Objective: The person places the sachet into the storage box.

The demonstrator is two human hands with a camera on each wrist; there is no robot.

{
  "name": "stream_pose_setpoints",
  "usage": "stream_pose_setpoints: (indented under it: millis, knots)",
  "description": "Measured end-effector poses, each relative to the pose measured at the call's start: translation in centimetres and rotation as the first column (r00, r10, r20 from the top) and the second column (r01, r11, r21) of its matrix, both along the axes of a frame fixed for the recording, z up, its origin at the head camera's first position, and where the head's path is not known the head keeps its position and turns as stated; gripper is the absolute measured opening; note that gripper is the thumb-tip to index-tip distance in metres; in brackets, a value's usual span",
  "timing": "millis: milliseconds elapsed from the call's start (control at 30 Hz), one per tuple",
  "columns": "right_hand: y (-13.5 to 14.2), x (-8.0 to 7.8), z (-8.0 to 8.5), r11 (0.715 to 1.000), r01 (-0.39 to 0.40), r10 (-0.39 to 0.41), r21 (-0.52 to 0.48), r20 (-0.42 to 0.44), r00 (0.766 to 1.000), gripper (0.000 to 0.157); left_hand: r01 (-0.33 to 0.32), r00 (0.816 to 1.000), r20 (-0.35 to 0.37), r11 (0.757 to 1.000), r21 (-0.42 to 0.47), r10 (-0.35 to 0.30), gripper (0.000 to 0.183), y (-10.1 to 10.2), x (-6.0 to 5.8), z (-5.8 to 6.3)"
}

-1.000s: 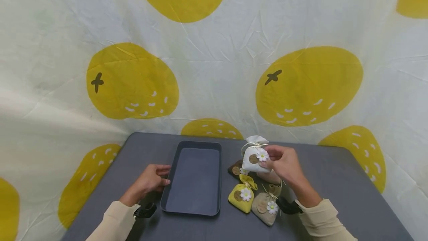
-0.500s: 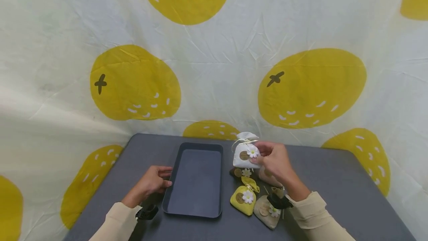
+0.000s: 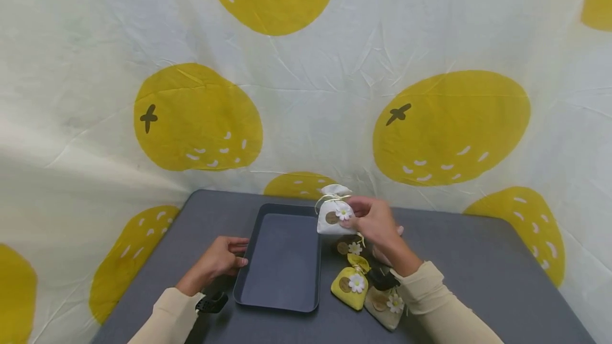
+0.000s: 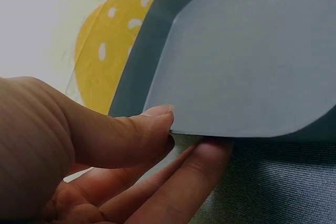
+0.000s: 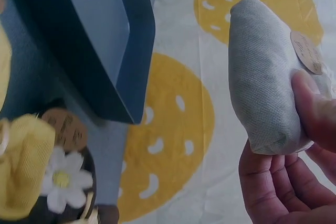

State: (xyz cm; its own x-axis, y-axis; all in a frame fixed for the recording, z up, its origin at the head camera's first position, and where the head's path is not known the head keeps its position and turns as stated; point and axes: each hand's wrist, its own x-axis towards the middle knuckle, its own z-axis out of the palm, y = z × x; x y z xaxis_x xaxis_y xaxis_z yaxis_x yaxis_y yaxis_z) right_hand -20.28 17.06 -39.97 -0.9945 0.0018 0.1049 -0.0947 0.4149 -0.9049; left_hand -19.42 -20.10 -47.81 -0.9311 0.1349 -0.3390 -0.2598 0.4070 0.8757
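Note:
My right hand (image 3: pixel 376 223) pinches a white drawstring pouch (image 3: pixel 330 222) with a daisy and a round brown tag. It hangs above the table, by the far right corner of a dark grey rectangular tray (image 3: pixel 282 259). In the right wrist view the thumb presses one face of the pouch (image 5: pixel 265 77), with fingers underneath. My left hand (image 3: pixel 219 257) holds the tray's left rim. In the left wrist view the thumb lies at the rim's edge, with fingers below the tray (image 4: pixel 247 61). No items show inside the tray.
Right of the tray lie a yellow pouch (image 3: pixel 350 293), a beige pouch (image 3: pixel 386 316) and a dark brown pouch (image 3: pixel 342 248). A pinkish pouch (image 3: pixel 382 257) is mostly hidden by my right arm. A fruit-print cloth (image 3: pixel 315 121) hangs behind the grey table (image 3: pixel 459 259).
My right hand has carried the white pouch leftward from above the other pouches to the tray's right edge. My left hand stays at the tray's rim.

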Motion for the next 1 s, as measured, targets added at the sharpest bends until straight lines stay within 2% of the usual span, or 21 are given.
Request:
stream_pose_setpoints:
  millis: [233, 1000]
  knots:
    - [-2.0, -1.1, -0.5, 0.999, -0.033, 0.032, -0.01, -0.026, 0.999, 0.041, 0.013, 1.0, -0.003, 1.0, 0.015, -0.013, 0.063, 0.0, 0.2, 0.1]
    - [-8.1, -4.0, -1.4, 0.992, -0.093, 0.08, -0.079, -0.162, 0.984, 0.037, -0.029, 1.0, -0.001, 1.0, 0.002, 0.029, 0.062, -0.1, 0.1, -0.1]
